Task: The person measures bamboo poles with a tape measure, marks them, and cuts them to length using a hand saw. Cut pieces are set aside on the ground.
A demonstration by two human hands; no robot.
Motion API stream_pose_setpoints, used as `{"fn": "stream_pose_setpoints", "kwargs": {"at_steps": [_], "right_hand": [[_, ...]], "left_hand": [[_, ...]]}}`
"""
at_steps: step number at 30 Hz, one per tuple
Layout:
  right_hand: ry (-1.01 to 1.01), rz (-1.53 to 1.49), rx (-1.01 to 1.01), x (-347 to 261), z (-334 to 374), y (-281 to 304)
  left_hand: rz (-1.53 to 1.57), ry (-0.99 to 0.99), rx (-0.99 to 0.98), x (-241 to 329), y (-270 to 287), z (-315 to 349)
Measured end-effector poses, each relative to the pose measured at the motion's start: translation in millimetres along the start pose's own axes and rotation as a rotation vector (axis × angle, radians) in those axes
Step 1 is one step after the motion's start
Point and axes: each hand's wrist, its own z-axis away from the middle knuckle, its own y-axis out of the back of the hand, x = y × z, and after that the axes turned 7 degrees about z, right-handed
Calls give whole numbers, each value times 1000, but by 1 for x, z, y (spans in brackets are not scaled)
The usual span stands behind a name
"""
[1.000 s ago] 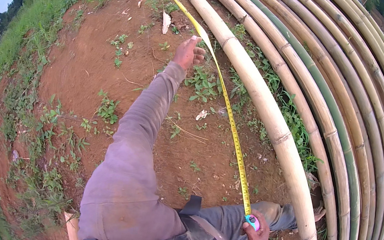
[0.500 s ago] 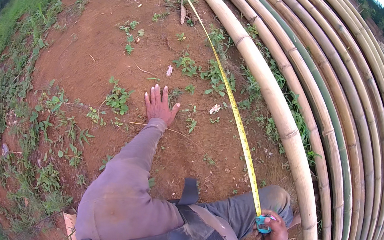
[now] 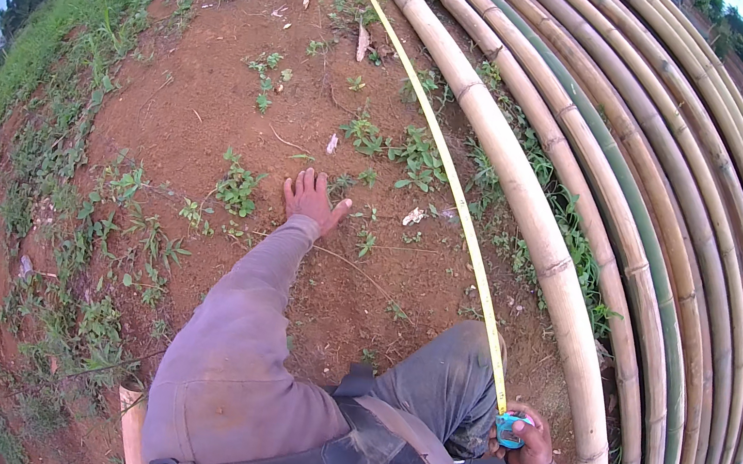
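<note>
My left hand [image 3: 311,201] rests palm down on the reddish soil, fingers spread, with nothing in it. At the lower right, my right hand [image 3: 532,443] grips a blue tape measure [image 3: 511,430], fingers wrapped round its case. From the case a yellow blade [image 3: 461,198] runs far out and curves away to the upper left. The blade lies between my left hand and the nearest bamboo pole [image 3: 530,224]. Its far end is near the top of the view, beside that pole.
Several long bamboo poles [image 3: 687,226], one of them green, lie side by side along the right. Small weeds [image 3: 239,185] dot the bare soil [image 3: 187,103]. Tall grass [image 3: 56,61] borders the left. A cut bamboo piece [image 3: 131,433] is at the lower left, beside my body.
My view has shifted slightly, so the ground and blade sit a little further right. My bent leg shows more fully beside the blade. Both hands keep nearly the same places.
</note>
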Motion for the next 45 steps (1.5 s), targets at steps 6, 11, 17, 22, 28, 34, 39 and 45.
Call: {"fn": "stream_pose_setpoints", "kwargs": {"at_steps": [6, 11, 17, 22, 28, 34, 39, 45], "right_hand": [[96, 70, -5, -39, -75, -10], [161, 69, -22, -86, -154, -20], [174, 100, -55, -147, -246, -44], [201, 97, -57, -185, -317, -51], [242, 54, -93, -199, -357, -28], [253, 93, -14, -181, -308, 10], [243, 93, 66, -181, -256, 29], [199, 215, 101, -174, -185, 44]], "left_hand": [[95, 118, 265, -19, 23, -44], [-4, 303, 183, -27, 56, -103], [0, 302, 176, -35, 38, -148], [-107, 338, 170, -19, 35, -146], [-188, 340, 169, -24, 30, -149], [-207, 333, 199, -27, 24, -154], [-213, 359, 181, -20, 29, -153], [-208, 366, 179, -21, 29, -151]]}}
